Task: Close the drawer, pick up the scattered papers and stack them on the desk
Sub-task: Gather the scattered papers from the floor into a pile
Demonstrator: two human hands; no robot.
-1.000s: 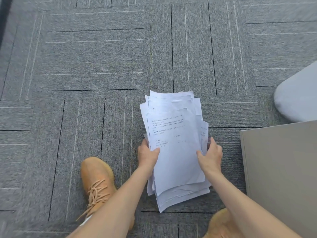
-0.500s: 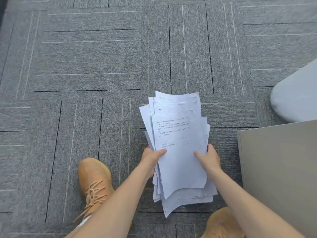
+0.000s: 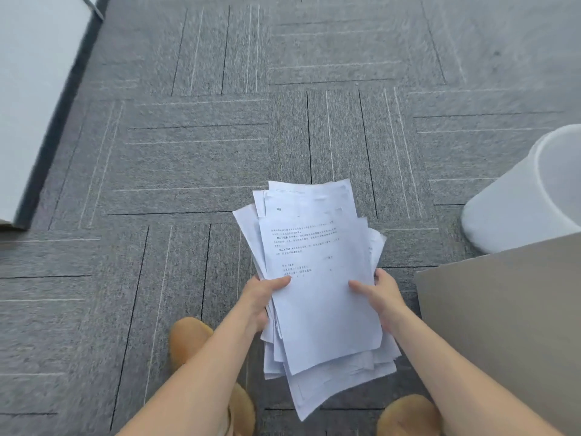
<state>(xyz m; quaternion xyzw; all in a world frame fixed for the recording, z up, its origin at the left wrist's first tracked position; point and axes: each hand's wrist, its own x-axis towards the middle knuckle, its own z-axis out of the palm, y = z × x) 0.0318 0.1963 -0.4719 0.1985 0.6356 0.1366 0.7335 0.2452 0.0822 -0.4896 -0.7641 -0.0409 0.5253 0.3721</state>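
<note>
A loose, uneven sheaf of white printed papers (image 3: 317, 278) is held above the grey carpet, its sheets fanned out of line. My left hand (image 3: 262, 297) grips its left edge, thumb on top of the uppermost page. On the right edge my right hand (image 3: 382, 297) grips the same sheaf, thumb also on top. The lower corners of the sheets hang down between my forearms. No drawer or desk top is recognisable in this view.
A grey flat cabinet or furniture surface (image 3: 509, 325) fills the lower right. A white round bin (image 3: 528, 196) stands behind it at the right. A pale panel (image 3: 34, 89) lines the upper left. My two tan shoes (image 3: 191, 341) stand on the carpet tiles (image 3: 188, 171).
The papers have risen off the carpet in both hands. The view has pulled back and tilted up, bringing the white bin's opening and the pale panel at upper left into sight.
</note>
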